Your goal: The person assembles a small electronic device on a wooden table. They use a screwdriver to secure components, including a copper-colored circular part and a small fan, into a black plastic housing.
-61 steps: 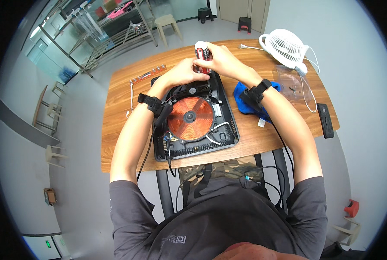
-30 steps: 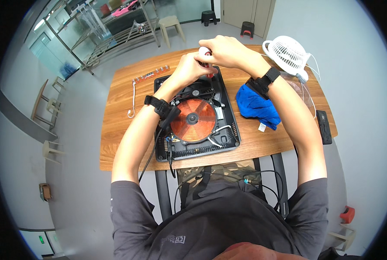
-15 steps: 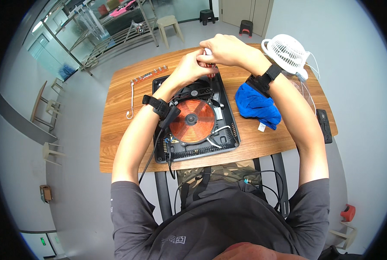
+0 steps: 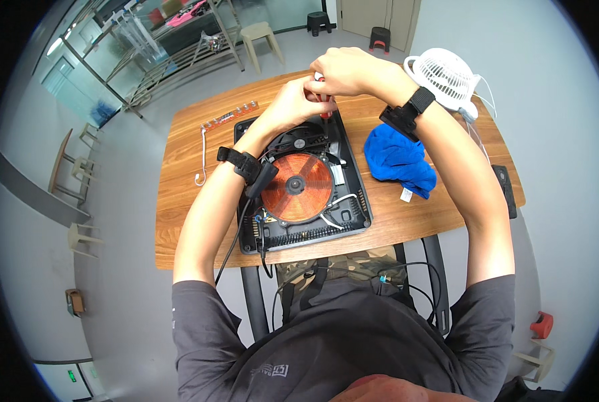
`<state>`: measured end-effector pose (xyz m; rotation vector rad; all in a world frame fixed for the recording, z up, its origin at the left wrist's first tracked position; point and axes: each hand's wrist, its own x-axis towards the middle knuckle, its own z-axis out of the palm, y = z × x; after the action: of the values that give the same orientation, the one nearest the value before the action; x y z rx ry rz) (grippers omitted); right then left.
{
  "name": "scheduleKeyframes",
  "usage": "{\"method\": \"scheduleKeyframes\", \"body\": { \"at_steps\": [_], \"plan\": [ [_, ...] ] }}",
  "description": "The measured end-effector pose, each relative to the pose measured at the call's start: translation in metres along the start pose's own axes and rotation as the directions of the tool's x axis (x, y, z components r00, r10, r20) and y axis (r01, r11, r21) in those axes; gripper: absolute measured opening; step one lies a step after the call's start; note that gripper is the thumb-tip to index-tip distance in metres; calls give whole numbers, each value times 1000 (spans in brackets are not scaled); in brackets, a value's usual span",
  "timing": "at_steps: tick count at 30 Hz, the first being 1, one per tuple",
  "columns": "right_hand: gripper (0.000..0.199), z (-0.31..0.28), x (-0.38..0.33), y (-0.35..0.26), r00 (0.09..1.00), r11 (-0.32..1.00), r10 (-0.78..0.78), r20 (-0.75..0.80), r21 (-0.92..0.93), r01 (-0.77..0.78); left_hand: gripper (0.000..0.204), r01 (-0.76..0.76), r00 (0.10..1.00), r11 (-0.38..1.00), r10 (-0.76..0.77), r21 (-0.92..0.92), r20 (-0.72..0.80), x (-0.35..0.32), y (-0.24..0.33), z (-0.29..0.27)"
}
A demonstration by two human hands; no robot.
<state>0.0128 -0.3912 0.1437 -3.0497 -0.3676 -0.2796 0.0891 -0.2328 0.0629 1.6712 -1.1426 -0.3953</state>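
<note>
An opened induction cooker base [image 4: 358, 194] lies on the wooden table in front of me, its round copper coil [image 4: 298, 187] and black cooling fan [image 4: 299, 143] exposed. Over its far edge, a red-handled screwdriver [image 4: 325, 114] stands nearly upright with its shaft pointing down into the housing. My right hand [image 4: 343, 70] is closed round the top of the handle. Lower down, the fingers of my left hand [image 4: 292, 104] pinch the same handle. Where the tip meets the housing is too small to make out.
Left of the cooker lies a narrow orange circuit board [image 4: 229, 116] with a white cable. A blue cloth [image 4: 396, 161] is to its right. Farther right are a white fan [image 4: 447, 79] and a black case [image 4: 504, 191]. A black cord [image 4: 232, 244] hangs over the near edge.
My right hand has turned slightly on the screwdriver handle and its forearm has shifted a little. My left hand keeps its pinch. The cooker stays in place.
</note>
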Motion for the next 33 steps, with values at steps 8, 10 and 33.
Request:
{"method": "scheduleKeyframes", "body": {
  "at_steps": [8,10,33],
  "plan": [
    [45,0,-5,-1,999,999,-23,-28,-29,22,29,-23,991,1000,25,19,-133,0,-1,3],
    [45,1,-6,-1,998,998,-60,-36,2,60,30,-46,983,999,41,-20,-178,0,-3,5],
    [45,-5,4,-16,996,995,24,89,-94,-15,16,39,999,999,-39,16,-23,-6,-1,3]
  ]
}}
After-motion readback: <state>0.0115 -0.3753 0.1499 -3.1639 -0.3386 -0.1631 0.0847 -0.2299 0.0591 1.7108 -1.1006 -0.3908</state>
